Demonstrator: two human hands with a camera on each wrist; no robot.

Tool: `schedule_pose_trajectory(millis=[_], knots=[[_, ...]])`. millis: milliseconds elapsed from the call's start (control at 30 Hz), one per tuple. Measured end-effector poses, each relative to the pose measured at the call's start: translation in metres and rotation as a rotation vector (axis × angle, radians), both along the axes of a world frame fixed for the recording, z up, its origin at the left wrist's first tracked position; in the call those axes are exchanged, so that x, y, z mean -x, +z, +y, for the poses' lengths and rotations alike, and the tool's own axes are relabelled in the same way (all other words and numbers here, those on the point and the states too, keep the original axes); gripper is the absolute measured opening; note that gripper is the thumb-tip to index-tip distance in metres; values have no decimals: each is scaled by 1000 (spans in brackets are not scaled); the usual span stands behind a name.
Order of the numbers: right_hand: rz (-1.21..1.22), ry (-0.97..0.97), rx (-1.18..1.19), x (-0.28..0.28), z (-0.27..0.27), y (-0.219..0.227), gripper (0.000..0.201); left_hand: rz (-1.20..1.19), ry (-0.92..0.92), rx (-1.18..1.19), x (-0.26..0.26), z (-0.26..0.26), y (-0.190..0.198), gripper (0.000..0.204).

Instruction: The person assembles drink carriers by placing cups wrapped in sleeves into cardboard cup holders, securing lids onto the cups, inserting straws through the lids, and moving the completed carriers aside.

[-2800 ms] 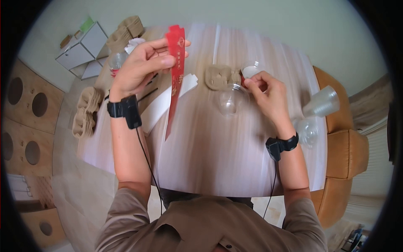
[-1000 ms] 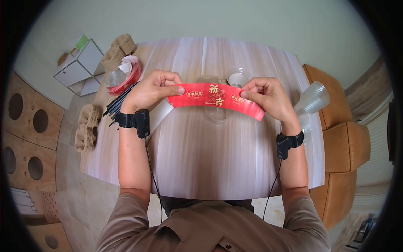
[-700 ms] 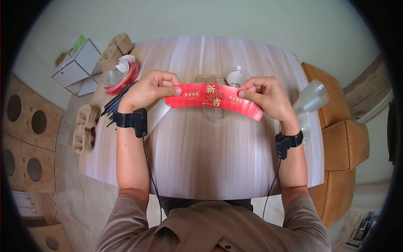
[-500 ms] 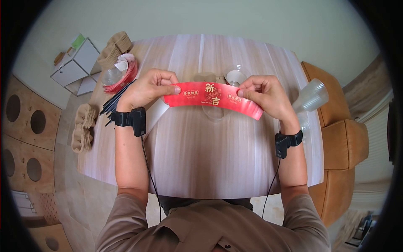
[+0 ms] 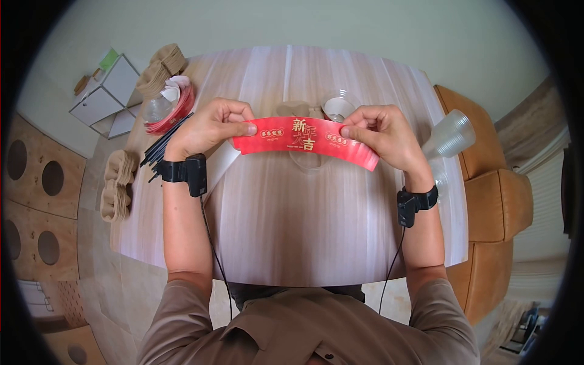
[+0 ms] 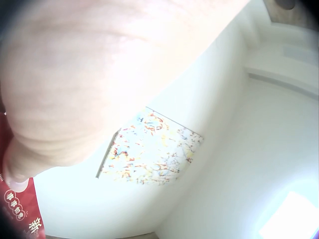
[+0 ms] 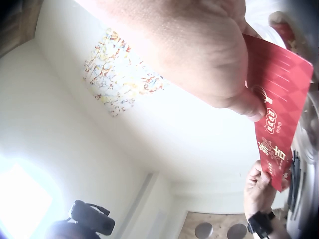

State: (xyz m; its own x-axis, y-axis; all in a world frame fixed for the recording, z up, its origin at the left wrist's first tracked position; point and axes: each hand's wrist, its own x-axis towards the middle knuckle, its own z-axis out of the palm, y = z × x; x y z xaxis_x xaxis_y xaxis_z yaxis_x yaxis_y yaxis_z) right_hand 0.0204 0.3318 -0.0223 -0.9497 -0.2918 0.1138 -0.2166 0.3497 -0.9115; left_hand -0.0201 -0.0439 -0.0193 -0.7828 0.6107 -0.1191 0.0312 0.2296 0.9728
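A curved red paper strip [image 5: 304, 139] with gold lettering is stretched between both hands above the table. The left hand [image 5: 213, 126] pinches its left end between thumb and fingers; the right hand [image 5: 389, 137] pinches it near its right end. Part of the red strip [image 7: 281, 94] runs from one hand to the other in the right wrist view, and the left wrist view shows only a piece of the strip [image 6: 25, 209] by the thumb. Behind the strip are a cardboard holder [image 5: 294, 109], a clear cup with a white inside [image 5: 338, 104] and another clear cup [image 5: 309, 162], partly hidden.
Red sleeves [image 5: 182, 109] and black straws [image 5: 159, 149] lie at the left, by stacked cardboard holders [image 5: 164, 64]. More holders [image 5: 117, 185] stand on the table's left edge. Stacked clear cups [image 5: 451, 135] lie at the right, near a brown leather chair [image 5: 499, 204].
The left hand has brought the red strip down from its raised, hanging position. The right hand has left the cups and pinches the strip's other end. Lately the hands have barely moved.
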Motion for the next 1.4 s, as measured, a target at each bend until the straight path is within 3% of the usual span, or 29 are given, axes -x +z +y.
schedule_pose_trajectory(millis=[1400], knots=[[-32,37,-17,0,6,2,10,-5,2,52,-1,4,1,11]])
